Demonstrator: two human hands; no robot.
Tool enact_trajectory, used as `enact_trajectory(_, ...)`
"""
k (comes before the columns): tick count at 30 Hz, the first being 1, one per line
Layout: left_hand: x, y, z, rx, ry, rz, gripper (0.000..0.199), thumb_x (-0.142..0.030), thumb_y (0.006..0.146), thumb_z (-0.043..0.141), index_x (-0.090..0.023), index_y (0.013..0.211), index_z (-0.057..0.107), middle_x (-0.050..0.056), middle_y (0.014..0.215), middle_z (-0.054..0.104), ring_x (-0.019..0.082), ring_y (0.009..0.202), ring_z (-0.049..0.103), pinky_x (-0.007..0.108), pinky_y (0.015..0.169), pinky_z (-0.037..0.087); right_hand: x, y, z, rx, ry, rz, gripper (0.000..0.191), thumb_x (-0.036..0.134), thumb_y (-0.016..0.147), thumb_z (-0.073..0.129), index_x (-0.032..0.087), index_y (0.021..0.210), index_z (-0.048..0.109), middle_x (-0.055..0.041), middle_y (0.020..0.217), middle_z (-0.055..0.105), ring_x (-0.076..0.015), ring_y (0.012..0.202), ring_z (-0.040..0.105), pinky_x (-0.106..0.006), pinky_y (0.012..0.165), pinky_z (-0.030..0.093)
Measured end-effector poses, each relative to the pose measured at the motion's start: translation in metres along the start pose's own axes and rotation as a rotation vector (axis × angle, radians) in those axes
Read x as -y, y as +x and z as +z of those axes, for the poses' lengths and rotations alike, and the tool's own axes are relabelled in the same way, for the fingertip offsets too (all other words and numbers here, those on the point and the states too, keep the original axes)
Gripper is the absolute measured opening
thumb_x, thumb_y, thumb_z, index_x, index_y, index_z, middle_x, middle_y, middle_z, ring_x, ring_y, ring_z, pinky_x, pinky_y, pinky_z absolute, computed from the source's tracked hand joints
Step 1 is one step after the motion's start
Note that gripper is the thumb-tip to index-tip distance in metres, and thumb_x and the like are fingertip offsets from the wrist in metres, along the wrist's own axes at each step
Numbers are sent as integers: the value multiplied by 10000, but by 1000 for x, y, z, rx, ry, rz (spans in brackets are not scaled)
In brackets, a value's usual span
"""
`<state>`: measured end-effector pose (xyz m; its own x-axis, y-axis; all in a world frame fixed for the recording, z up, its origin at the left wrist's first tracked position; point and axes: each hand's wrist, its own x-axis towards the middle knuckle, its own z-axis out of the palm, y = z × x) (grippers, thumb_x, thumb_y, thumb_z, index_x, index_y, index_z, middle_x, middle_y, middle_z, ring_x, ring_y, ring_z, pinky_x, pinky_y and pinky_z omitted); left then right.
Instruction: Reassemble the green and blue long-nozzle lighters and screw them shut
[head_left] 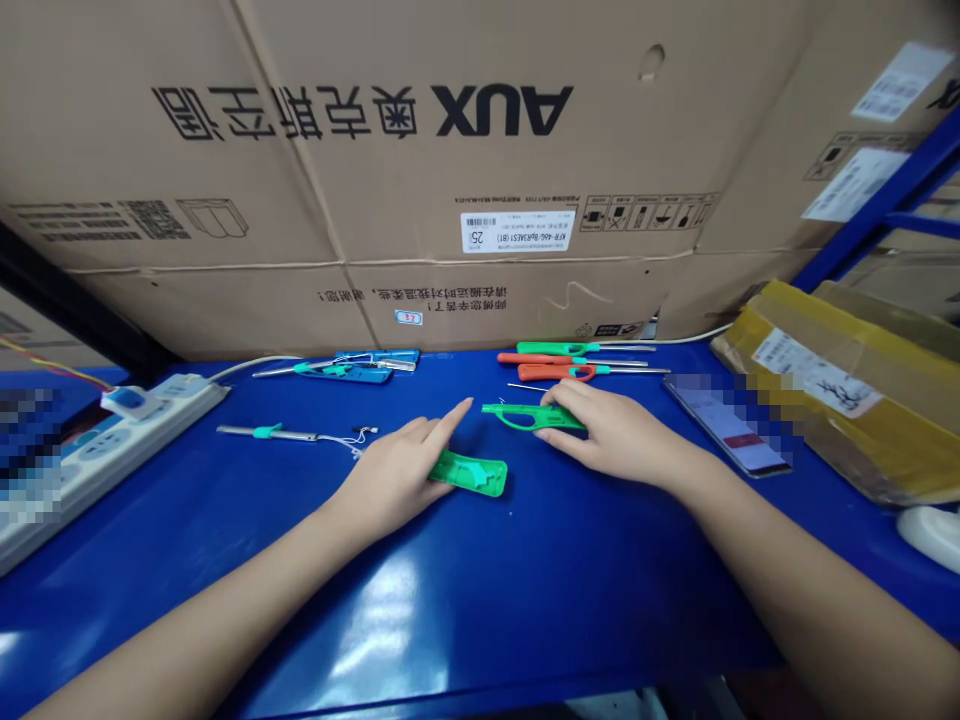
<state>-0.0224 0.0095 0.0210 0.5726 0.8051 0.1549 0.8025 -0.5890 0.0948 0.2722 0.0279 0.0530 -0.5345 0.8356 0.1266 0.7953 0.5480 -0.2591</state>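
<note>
The left hand [397, 475] is closed on a green lighter shell half [474, 473], its open inner face up; the fingers hide the shell's far end. The right hand [600, 425] pinches a second green shell piece [534, 416] between thumb and fingers, concealing its rear end. Left of the left hand, a metal lighter tube [274, 433] trails white wires [341, 440], partly obscured near that hand. Pixelation masks parts of the phone [731, 425] and power strip [105, 450].

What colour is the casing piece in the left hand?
The casing piece in the left hand is green, clearest in the head view.
</note>
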Motion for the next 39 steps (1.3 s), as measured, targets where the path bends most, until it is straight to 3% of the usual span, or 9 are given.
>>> enact_trajectory(4,-5,-1,-7,-11,-27,2,686,-576,887,658,-195,1440,518,115,1134,667,319,1037,626,431,855,547,-1,0,3,73,-46,4,98,297,957,574,220,1018,570,-52,1052,649,-224,894,653,-325,703,474)
enact_trajectory(6,-9,-2,-10,-3,-59,-5,643,-625,896,615,-207,1383,568,111,1163,662,321,1056,623,444,870,548,2,1,9,88,-41,-1,114,320,955,597,219,1000,571,-50,1039,646,-219,883,649,-315,682,467)
enact_trajectory(13,-15,-2,-12,13,-208,-52,463,-548,946,598,-242,1293,573,78,1215,644,300,1115,626,435,909,536,-1,4,17,99,-59,-47,223,395,963,622,208,1083,602,-83,1093,658,-263,1003,631,-372,816,487)
enact_trajectory(16,-17,-2,-9,9,-313,-42,365,-484,957,614,-243,1229,583,66,1214,638,278,1133,619,422,953,514,-2,4,14,-3,-74,-70,217,383,965,619,210,1095,631,-97,1128,658,-310,1128,570,-477,990,408)
enact_trajectory(18,-20,-3,-7,2,-380,-32,318,-431,958,626,-230,1201,587,65,1182,635,262,1107,620,409,953,506,4,4,13,-107,-1,-136,174,363,977,602,217,1063,640,-77,1099,666,-281,1140,559,-457,1021,382)
enact_trajectory(23,-29,-4,-4,-57,-518,-36,215,-305,930,647,-213,1120,609,42,1032,613,195,895,605,341,827,512,31,-1,14,-155,85,-304,210,389,941,660,207,1046,646,-60,1046,675,-244,1068,578,-423,996,386)
enact_trajectory(30,-30,-3,0,-109,-595,-48,252,-162,843,641,-203,1091,634,18,942,580,144,736,536,280,685,475,34,-2,19,-147,20,-310,151,267,974,580,198,1079,663,-83,1067,710,-243,1010,617,-410,923,446)
enact_trajectory(35,-29,-3,0,-55,-654,-81,228,-260,865,694,-206,1086,677,22,918,607,159,777,589,283,691,492,31,-3,19,-176,-21,-418,176,218,992,528,184,1029,697,-81,1064,755,-245,991,661,-409,905,487)
enact_trajectory(39,-29,-3,-2,-3,-631,-56,291,-324,886,720,-222,1156,687,45,1035,658,199,915,629,348,834,513,26,-1,13,-273,186,-320,116,206,954,580,200,996,688,-53,1014,764,-208,962,695,-349,882,520)
